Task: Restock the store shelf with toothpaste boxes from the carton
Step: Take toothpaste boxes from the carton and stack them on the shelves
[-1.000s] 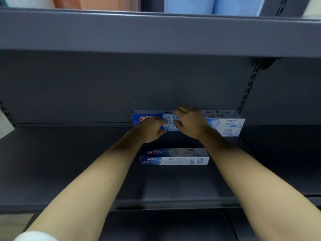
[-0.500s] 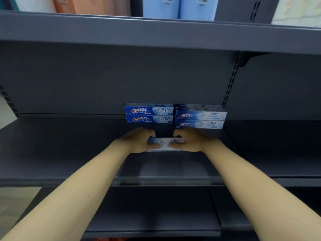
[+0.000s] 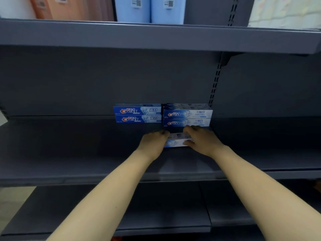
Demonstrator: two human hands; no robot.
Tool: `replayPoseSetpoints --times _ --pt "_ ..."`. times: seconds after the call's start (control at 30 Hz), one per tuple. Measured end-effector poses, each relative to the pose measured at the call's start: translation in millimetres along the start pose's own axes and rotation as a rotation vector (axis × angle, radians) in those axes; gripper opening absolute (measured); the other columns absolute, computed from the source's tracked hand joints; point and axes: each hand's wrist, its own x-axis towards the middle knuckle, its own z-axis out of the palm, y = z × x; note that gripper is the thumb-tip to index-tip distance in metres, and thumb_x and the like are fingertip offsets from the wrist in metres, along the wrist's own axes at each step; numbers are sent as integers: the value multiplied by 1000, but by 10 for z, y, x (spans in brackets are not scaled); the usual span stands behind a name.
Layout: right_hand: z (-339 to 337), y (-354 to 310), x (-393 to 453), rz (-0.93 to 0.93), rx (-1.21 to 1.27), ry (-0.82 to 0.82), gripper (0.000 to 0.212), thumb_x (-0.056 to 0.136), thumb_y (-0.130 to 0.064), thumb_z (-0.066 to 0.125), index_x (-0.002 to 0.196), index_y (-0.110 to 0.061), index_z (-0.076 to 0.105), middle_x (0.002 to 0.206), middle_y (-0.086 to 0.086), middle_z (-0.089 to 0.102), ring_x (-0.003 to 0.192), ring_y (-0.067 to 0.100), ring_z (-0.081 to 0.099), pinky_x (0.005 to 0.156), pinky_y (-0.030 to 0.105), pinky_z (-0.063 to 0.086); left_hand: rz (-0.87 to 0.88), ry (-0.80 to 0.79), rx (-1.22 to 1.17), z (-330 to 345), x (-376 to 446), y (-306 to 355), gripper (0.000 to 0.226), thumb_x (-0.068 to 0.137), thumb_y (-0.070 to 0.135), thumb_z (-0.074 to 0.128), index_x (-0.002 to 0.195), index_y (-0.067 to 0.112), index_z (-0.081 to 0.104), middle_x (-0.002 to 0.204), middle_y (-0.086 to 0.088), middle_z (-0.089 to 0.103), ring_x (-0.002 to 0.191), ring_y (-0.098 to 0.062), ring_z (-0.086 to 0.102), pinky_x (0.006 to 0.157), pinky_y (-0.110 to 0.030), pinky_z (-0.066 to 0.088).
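Observation:
Two stacks of toothpaste boxes stand against the back of the grey shelf (image 3: 69, 145): a dark blue pair (image 3: 138, 113) on the left and a paler blue-and-white pair (image 3: 187, 117) on the right. In front of the paler pair lies one more light toothpaste box (image 3: 177, 140). My left hand (image 3: 153, 142) grips its left end and my right hand (image 3: 201, 140) grips its right end, so only its middle shows. The carton is out of view.
An upper shelf (image 3: 156, 35) hangs overhead, carrying orange (image 3: 69, 7) and light blue packages (image 3: 149, 9). A slotted upright (image 3: 215, 80) runs down the back panel right of the stacks. A lower shelf (image 3: 156, 214) sits beneath my forearms.
A second ago both hands were on the back stacks while the loose box lay alone in front. They drew back, took hold of that box, and it now sits further right, in front of the paler pair.

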Motion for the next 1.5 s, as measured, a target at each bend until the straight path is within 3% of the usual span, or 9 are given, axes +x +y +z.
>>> replayPoseSetpoints --times 0.13,0.23,0.33,0.6,0.83,1.3,1.4,1.5 --pt "54 320 -133 158 -51 40 37 95 -34 51 129 -19 46 132 2 52 115 23 52 82 32 47 -9 53 5 198 117 287 49 97 13 44 144 12 31 152 -7 28 139 -26 27 112 -38 27" --pt "131 462 -143 237 -86 92 34 95 -31 51 127 -18 50 132 0 52 120 21 49 83 32 48 -26 62 -4 351 142 425 56 101 27 36 150 9 16 157 -7 16 145 -23 14 117 -35 13" --pt "224 480 -79 217 -140 119 37 95 -30 51 130 -15 50 133 -1 50 125 21 46 83 33 51 -60 95 -15 434 196 490 60 102 34 30 150 4 12 157 -11 16 145 -24 13 119 -34 5" --pt "259 520 166 212 -150 133 37 97 -24 49 132 -12 49 134 3 50 125 23 45 86 35 50 -85 106 -71 463 485 380 56 102 35 28 150 8 17 157 -7 18 145 -21 16 118 -30 10" --pt "218 545 447 247 -260 92 29 95 -8 49 123 -6 54 129 7 48 117 25 50 82 35 51 -116 121 -104 498 726 346 56 102 34 30 149 5 21 154 -10 25 144 -22 18 117 -27 15" --pt "309 600 625 269 -232 74 30 93 -4 51 123 -2 52 128 11 46 120 27 45 81 36 51 -164 48 -70 513 842 298 62 100 42 30 150 7 17 157 -9 19 145 -22 14 120 -35 12" --pt "305 541 623 286 -191 85 34 93 -2 51 127 0 49 132 13 44 126 27 41 88 35 48 -193 -71 -33 445 803 312 66 100 48 20 152 12 3 160 -5 3 147 -20 -1 120 -40 -1" --pt "331 438 536 267 -64 211 47 96 -12 49 140 -1 37 146 12 35 139 25 28 108 32 35 -238 -78 -33 413 651 332 65 101 47 19 152 13 -4 160 -5 -3 147 -19 -6 120 -38 -5"
